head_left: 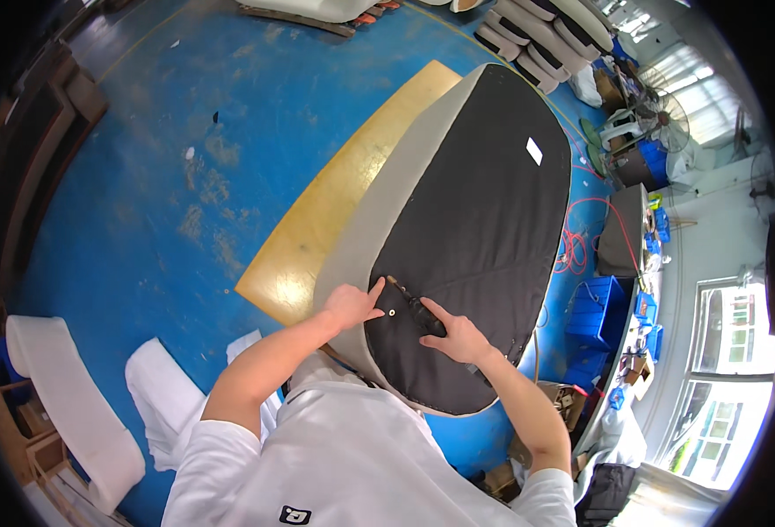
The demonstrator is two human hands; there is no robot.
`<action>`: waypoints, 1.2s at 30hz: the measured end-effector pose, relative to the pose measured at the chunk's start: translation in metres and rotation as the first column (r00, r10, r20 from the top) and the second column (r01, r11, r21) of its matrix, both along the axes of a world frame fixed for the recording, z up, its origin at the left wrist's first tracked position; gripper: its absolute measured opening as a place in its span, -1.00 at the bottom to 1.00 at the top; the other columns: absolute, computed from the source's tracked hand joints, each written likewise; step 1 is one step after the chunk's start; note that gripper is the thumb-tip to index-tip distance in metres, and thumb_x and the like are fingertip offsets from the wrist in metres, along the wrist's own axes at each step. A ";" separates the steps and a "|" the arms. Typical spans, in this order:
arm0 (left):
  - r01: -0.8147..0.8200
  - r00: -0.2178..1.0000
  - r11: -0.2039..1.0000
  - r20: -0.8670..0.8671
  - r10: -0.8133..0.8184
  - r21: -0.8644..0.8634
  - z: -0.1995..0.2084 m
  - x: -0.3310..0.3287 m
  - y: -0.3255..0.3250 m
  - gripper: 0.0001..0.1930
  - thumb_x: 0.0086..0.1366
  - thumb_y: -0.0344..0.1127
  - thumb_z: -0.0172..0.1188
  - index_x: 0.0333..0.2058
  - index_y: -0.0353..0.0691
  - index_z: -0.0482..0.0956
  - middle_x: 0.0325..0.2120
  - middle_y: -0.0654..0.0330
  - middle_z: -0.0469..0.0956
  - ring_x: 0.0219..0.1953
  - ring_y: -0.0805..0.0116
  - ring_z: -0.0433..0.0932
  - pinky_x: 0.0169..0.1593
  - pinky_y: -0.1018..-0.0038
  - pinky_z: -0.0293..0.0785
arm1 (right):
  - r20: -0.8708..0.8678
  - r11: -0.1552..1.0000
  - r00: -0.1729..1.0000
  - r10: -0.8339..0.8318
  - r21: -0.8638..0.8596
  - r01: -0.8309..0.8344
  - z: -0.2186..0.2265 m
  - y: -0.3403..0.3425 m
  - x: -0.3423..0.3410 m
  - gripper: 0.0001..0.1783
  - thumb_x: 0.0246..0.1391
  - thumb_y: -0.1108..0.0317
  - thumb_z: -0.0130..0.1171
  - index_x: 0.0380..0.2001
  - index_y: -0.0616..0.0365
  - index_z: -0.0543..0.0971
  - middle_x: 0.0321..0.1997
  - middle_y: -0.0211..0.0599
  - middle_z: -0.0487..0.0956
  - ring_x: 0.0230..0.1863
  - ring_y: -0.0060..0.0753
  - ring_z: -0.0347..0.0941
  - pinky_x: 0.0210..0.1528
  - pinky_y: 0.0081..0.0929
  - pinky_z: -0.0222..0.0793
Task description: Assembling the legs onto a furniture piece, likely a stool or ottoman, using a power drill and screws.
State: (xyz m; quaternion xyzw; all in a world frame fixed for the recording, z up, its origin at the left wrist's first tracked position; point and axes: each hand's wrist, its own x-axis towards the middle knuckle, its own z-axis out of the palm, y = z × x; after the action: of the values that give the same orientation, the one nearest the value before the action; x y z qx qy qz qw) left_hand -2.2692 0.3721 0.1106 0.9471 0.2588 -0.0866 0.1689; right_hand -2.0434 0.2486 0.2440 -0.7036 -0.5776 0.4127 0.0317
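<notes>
Black handheld tool (424, 316), clamped in the right hand (462, 339), sits over the near left part of the black panel (484, 193); the left hand (352, 306), separate, spreads its fingers near the tool's tip.

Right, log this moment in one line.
left hand: at edge of black fabric panel | right hand: holding dark handheld tool | tip: beside left hand
</notes>
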 end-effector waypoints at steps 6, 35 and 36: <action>-0.094 0.962 0.995 0.260 0.080 0.043 -0.039 -0.020 -0.009 -0.29 0.39 0.18 0.09 0.36 -0.14 0.32 -0.58 0.16 0.60 -0.52 0.15 0.64 -0.42 0.27 0.56 | 0.144 0.941 0.950 0.278 -0.240 -0.239 0.033 0.055 -0.020 -0.07 0.07 0.05 0.26 0.48 -0.10 0.14 -0.36 0.15 0.66 -0.21 0.23 0.61 -0.04 -0.05 0.51; -0.246 0.694 0.959 0.665 0.276 -0.142 -0.058 0.023 0.025 -0.87 0.25 -0.19 0.29 -0.37 -0.05 0.56 -0.43 0.24 0.47 -0.41 0.18 0.61 -0.37 0.23 0.55 | 0.103 0.736 0.827 0.552 -0.528 -0.425 0.022 0.159 -0.044 -0.11 0.07 0.01 0.20 0.45 -0.05 0.21 -0.26 0.03 0.68 -0.19 0.06 0.64 -0.08 -0.12 0.52; -0.240 0.679 0.961 0.684 0.267 -0.136 -0.061 0.021 0.026 -0.87 0.24 -0.20 0.30 -0.37 -0.05 0.56 -0.43 0.24 0.46 -0.41 0.18 0.60 -0.38 0.23 0.54 | 0.108 0.740 0.829 0.549 -0.523 -0.422 0.021 0.160 -0.045 -0.11 0.07 0.01 0.20 0.45 -0.05 0.21 -0.26 0.03 0.68 -0.19 0.06 0.64 -0.08 -0.12 0.52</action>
State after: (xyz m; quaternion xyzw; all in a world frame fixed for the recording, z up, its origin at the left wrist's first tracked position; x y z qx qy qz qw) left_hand -2.2487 0.3984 0.0497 0.8613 0.3030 0.2959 0.2806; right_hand -2.0884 0.4091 0.2651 -0.5592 -0.6208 0.4415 -0.3271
